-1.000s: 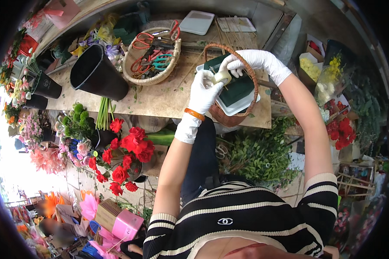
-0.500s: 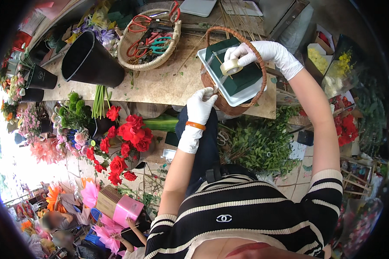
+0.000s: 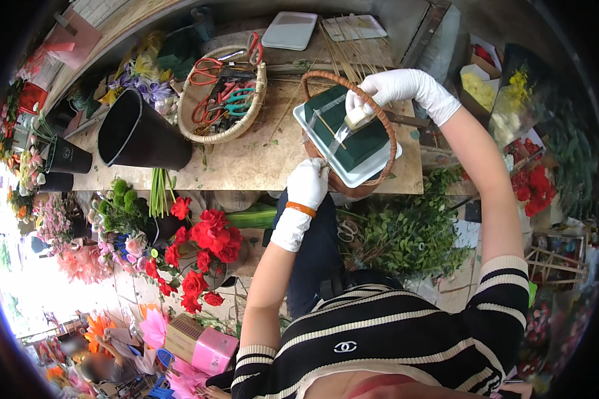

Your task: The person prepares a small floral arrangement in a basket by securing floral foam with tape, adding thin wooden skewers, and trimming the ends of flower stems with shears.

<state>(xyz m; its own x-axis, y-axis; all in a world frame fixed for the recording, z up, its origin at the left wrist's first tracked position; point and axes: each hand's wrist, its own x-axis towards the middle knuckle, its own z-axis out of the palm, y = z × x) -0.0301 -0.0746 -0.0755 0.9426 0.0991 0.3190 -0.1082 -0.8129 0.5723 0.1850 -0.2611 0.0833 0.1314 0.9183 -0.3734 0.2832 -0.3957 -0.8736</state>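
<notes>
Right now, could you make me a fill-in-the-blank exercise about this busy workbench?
1. The white-gloved right hand holds a small pale roll of ____.
2. The rectangular tray beneath the dark green block is ____.
3. The tall black bucket stands to the ____ of the oval wicker tool basket.

Missing words: tape; white; left.

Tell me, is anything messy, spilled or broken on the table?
Nothing looks spilled or broken. It's a bit messy: leaf bits lie scattered on the wooden table, thin sticks cross at the back, and tools are jumbled in the pale basket. The white tray under the green block seems to overhang the brown basket.
</notes>
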